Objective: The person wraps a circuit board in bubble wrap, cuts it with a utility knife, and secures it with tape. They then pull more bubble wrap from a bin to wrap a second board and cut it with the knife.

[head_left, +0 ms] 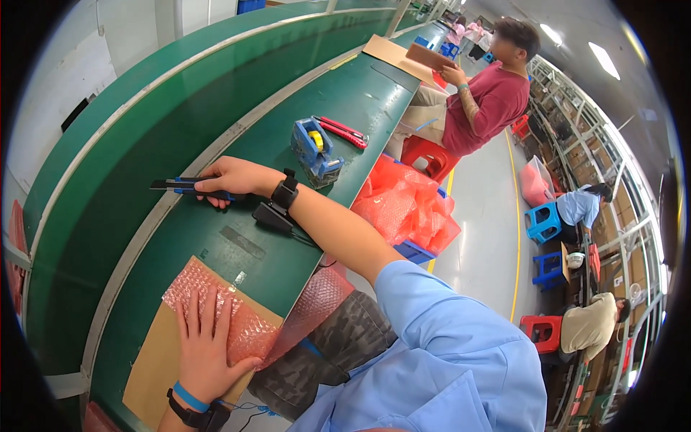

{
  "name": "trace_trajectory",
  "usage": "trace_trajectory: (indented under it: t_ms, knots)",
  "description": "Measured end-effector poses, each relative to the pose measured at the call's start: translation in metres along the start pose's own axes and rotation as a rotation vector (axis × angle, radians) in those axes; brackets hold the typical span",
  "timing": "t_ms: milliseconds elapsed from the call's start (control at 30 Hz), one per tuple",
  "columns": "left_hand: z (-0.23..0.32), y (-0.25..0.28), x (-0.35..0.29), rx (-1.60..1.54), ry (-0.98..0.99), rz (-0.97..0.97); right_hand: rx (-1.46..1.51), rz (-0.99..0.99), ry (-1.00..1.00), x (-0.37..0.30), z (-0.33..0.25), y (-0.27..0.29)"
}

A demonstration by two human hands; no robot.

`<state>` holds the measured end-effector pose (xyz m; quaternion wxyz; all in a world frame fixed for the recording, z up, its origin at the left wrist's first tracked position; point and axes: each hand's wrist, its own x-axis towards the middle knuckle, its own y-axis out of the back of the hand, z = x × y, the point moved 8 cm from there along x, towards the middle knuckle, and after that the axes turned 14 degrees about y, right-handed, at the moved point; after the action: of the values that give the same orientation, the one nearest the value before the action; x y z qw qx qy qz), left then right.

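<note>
The right hand (234, 178) has its grip closed around a utility knife (188, 187) lying level at frame centre-left on the green counter (216, 245), blade end pointing left. The left hand (205, 338) presses flat, fingers spread, on pink bubble wrap (241, 327) over cardboard (155, 367) at lower left

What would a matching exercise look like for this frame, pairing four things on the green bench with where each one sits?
Things:
1. utility knife
2. pink bubble wrap
3. blue tape dispenser
4. red cutter

Places:
A. lying just beyond the tape dispenser
B. gripped in the right hand
C. pressed flat under the left hand on brown cardboard
D. standing on the bench past the right wrist

Pairs: 1-B, 2-C, 3-D, 4-A
</note>
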<state>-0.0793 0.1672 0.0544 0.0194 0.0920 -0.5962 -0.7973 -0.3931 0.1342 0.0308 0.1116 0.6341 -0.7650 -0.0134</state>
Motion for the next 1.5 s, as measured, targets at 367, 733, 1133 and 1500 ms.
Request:
trace_trajectory:
  t_ms: [367, 733, 1133, 1500]
  knots:
    - [-0.002, -0.001, 0.000, 0.004, -0.004, 0.007, -0.028, 0.108, -0.053, -0.002, -0.012, 0.003]
    - [-0.003, 0.002, 0.000, -0.006, -0.005, 0.031, 0.021, 0.120, -0.069, -0.005, -0.008, 0.002]
    - [-0.002, 0.001, 0.000, -0.006, 0.004, 0.022, 0.012, 0.106, -0.050, -0.004, -0.006, 0.001]
    - [-0.001, 0.000, 0.000, -0.010, 0.005, 0.030, -0.017, 0.089, -0.048, -0.005, -0.008, 0.000]
